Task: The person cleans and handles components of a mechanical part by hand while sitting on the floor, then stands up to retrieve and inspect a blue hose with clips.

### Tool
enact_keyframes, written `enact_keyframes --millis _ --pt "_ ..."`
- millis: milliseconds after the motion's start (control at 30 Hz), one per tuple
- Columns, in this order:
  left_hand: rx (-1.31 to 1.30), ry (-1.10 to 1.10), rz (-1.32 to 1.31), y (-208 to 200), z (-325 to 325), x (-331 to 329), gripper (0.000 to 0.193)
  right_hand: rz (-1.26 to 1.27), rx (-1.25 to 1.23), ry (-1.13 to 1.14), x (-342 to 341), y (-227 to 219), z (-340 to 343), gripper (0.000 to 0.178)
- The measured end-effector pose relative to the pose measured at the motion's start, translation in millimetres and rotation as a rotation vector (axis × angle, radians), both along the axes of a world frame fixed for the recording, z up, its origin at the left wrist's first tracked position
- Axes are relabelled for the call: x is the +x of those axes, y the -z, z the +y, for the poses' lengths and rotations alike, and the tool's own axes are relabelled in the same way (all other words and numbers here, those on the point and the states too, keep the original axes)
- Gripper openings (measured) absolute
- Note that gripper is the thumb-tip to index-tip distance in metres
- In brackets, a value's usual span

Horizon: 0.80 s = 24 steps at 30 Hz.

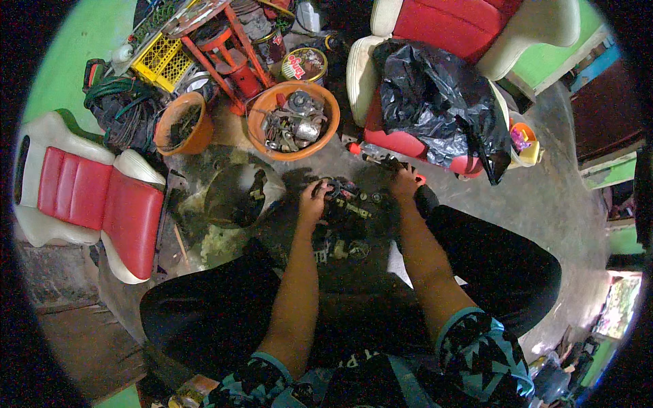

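I sit on the floor with both arms stretched forward over a dark cluster of metal parts (pixel 350 204). My left hand (pixel 315 198) has its fingers curled onto a dark mechanical piece (pixel 334 188) at the left of that cluster. My right hand (pixel 405 181) is closed at the right, around something dark whose kind is lost in shadow. A slim object (pixel 371 159) lies or sticks out just beyond it. Between my legs, smaller loose parts (pixel 357 249) rest on the floor, dim and hard to tell apart.
An orange basin (pixel 256 129) of metal parts stands ahead, beside an orange bucket (pixel 200 136) and a round dark pan (pixel 214 197). Red-and-white seats stand left (pixel 132 204) and ahead right (pixel 360 81), the latter under a black plastic bag (pixel 432 95). Behind are a red stand (pixel 238 75) and yellow crate (pixel 163 61).
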<state>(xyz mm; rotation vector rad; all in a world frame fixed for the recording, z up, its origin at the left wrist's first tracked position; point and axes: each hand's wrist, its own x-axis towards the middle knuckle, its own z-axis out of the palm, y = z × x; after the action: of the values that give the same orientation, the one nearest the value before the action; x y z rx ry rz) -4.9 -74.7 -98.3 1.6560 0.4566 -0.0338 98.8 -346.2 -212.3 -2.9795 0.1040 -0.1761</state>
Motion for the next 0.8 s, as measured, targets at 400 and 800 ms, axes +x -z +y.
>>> enact_keyframes --millis 400,800 --pt "-0.176 0.005 -0.017 -50.2 -5.0 24.8 0.036 0.021 0.615 -0.424 17.0 -39.1 1.5 0.046" --pt "0.579 0.313 -0.714 -352.5 102.6 92.9 0.032 -0.441 0.442 -1.048 47.1 -459.2 118.2 0.020"
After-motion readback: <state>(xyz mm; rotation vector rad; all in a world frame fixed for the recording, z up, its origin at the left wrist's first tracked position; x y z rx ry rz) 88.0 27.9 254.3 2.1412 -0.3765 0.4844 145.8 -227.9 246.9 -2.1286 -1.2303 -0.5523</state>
